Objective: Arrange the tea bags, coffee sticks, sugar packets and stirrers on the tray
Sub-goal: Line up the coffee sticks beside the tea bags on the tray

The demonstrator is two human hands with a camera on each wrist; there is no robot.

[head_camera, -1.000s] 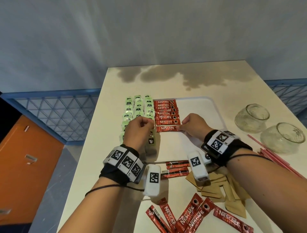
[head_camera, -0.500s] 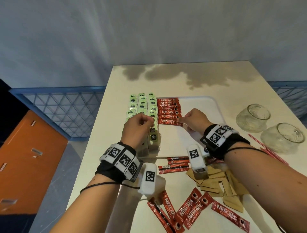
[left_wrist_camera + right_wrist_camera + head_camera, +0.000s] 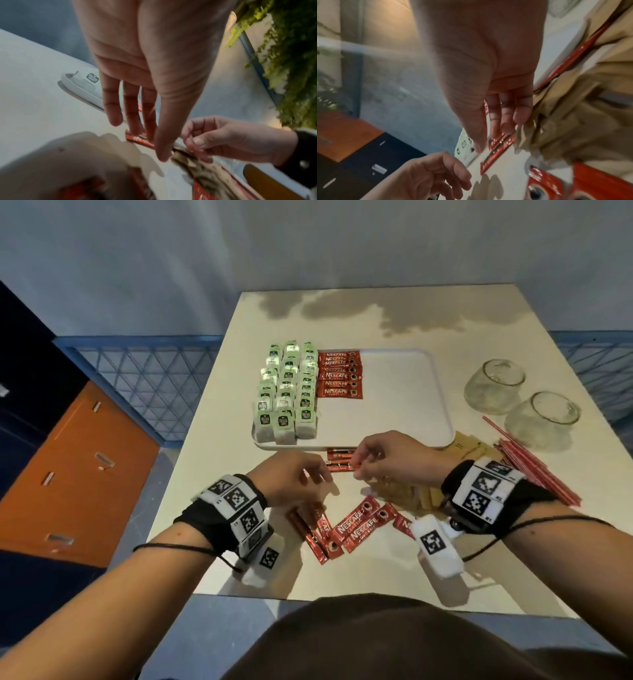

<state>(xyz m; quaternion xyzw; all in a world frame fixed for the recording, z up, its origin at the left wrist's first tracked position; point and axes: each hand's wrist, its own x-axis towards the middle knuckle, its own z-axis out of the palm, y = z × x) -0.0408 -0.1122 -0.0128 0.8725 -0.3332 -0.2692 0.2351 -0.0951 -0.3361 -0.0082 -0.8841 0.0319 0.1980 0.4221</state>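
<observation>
- The tea bags [image 3: 287, 392] stand in three packed rows at the tray's left end, leaning on one another; a knock from a hand carrying the next stick in could topple a row like dominoes.
- The left hand [image 3: 294, 479] hovers just off the tray's near edge, fingers loose and apart, gripping nothing; its fingertips [image 3: 135, 129] come down at the left end of the coffee stick on the desk [image 3: 219, 460]. Whether they press on it I cannot tell.
- That coffee stick [image 3: 340, 466] lies between the two hands beside a second one, just short of the tray [image 3: 404, 392]. If both hands pull at once, the thin foil may buckle or slip free.
- Seven or so placed sticks [image 3: 339, 375] sit in an overlapped column next to the tea bags; sliding a new one under or against them could fan the column askew.
- The right hand [image 3: 390, 458] has thumb and forefinger closed on the stick's right end. A pinch on so little foil risks dropping it.
- Loose sticks [image 3: 356, 525] lie scattered near the desk's front edge; a sweeping wrist could push them off.
- Sugar packets [image 3: 469, 448] and stirrers [image 3: 524, 463] wait towards the right edge, off the tray, near two glasses [image 3: 517, 402]; a careless reach could nudge the glasses.
</observation>
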